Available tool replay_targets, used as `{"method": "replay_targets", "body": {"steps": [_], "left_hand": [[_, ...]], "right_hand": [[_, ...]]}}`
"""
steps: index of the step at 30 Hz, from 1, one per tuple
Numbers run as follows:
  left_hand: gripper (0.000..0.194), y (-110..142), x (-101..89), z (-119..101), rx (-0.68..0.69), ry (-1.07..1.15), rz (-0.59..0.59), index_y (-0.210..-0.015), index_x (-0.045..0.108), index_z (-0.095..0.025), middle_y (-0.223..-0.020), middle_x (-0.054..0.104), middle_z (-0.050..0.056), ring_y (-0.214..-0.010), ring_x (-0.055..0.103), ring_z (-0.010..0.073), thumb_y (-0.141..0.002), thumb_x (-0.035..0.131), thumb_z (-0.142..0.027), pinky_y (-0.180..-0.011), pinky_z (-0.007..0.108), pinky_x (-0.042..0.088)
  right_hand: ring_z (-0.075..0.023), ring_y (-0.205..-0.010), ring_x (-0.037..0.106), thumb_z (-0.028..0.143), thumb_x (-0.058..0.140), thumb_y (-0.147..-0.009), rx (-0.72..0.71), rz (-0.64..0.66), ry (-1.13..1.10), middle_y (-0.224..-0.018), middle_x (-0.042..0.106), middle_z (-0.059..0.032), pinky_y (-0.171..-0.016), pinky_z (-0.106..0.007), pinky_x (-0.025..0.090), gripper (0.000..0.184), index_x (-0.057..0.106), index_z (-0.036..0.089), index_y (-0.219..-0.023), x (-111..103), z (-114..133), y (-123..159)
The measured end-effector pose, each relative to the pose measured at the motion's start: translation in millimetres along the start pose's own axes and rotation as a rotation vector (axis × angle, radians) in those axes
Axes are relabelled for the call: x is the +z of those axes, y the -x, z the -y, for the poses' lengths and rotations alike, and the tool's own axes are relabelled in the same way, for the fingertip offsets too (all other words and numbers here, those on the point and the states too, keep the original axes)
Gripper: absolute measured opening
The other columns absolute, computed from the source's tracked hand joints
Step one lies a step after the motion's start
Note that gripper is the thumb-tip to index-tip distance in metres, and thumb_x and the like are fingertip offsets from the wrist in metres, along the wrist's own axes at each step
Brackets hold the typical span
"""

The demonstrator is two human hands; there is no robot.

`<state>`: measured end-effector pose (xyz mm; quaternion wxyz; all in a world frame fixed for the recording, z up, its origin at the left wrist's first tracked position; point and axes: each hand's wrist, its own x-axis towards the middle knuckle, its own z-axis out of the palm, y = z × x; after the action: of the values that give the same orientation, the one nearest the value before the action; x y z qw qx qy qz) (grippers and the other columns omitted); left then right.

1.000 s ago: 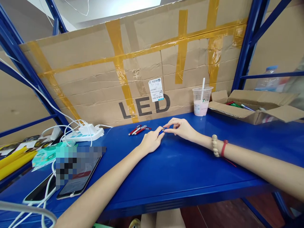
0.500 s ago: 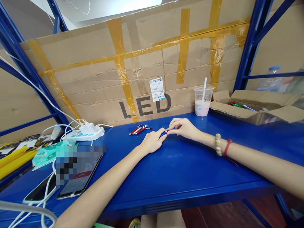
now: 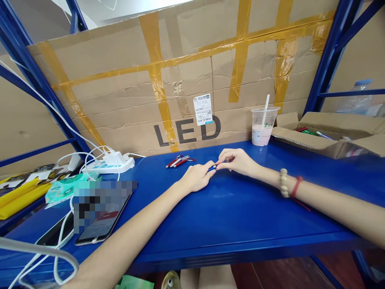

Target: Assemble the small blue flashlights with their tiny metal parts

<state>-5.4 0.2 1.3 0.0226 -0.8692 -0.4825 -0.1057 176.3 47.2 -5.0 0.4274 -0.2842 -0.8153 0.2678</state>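
My left hand (image 3: pixel 198 176) is closed around a small blue metal tube (image 3: pixel 212 167) that looks like a mini keychain flashlight. Only a short stretch of it shows, with a silvery band at its right end. At that end, the thumb and fingertips of my right hand (image 3: pixel 237 162) pinch together; whatever lies between them is mostly hidden. Behind my left hand, several slim red and silver tubes with carabiner clips (image 3: pixel 180 161) lie together on the blue tabletop (image 3: pixel 240 212).
A plastic cup of pink drink with a straw (image 3: pixel 263 127) stands at the back right, beside an open cardboard box (image 3: pixel 319 140). To the left are a phone (image 3: pixel 104 224), a white power strip (image 3: pixel 128 163) and loose cables. Taped cardboard (image 3: pixel 120 104) forms the back wall.
The camera view has shifted slightly, so the scene sits a little differently. Both hands keep their hold at the blue tube, with hardly any change in the fingers.
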Motion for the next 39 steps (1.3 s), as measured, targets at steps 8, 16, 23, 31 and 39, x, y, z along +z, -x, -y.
{"method": "replay_targets", "body": {"steps": [8,16,23,31,39], "left_hand": [[0.029,0,2.4,0,-0.002,-0.032,0.002,-0.106,0.044,-0.022,-0.091,0.064,0.006,-0.084,0.061,0.0238,-0.090,0.025,-0.037,-0.065,0.030,0.046],[0.030,0,3.3,1,0.001,-0.052,0.009,-0.108,0.043,-0.022,-0.096,0.064,0.007,-0.087,0.061,0.0246,-0.091,0.025,-0.037,-0.067,0.032,0.047],[0.030,-1,3.2,0,0.011,-0.095,0.010,-0.108,0.043,-0.022,-0.098,0.064,0.006,-0.088,0.061,0.0229,-0.091,0.023,-0.037,-0.068,0.031,0.048],[0.031,-1,3.4,0,0.000,-0.107,0.014,-0.110,0.043,-0.023,-0.098,0.064,0.004,-0.088,0.061,0.0220,-0.091,0.024,-0.038,-0.068,0.030,0.047],[0.031,1,3.3,-1,0.001,-0.096,0.000,-0.109,0.044,-0.023,-0.097,0.064,0.004,-0.086,0.061,0.0223,-0.090,0.025,-0.039,-0.068,0.031,0.048]], "right_hand": [[-0.0053,-0.043,0.046,0.050,0.068,-0.060,-0.008,0.023,0.090,-0.078,0.060,-0.0039,-0.043,-0.024,0.040,0.035,0.068,0.016,-0.069,0,-11,0],[-0.0057,-0.042,0.048,0.048,0.069,-0.061,0.034,0.046,0.078,-0.080,0.059,-0.0047,-0.042,-0.024,0.040,0.035,0.067,0.015,-0.071,1,-13,0],[-0.0059,-0.042,0.048,0.050,0.069,-0.059,0.049,0.054,0.057,-0.080,0.060,-0.0047,-0.041,-0.025,0.041,0.037,0.066,0.014,-0.070,1,-16,-1],[-0.0061,-0.042,0.048,0.051,0.069,-0.057,0.069,0.050,0.050,-0.081,0.061,-0.0054,-0.040,-0.024,0.041,0.038,0.066,0.015,-0.068,1,-15,0],[-0.0066,-0.043,0.047,0.050,0.070,-0.057,0.125,0.050,0.032,-0.079,0.063,-0.0049,-0.042,-0.024,0.040,0.037,0.067,0.015,-0.070,3,-18,0]]}}
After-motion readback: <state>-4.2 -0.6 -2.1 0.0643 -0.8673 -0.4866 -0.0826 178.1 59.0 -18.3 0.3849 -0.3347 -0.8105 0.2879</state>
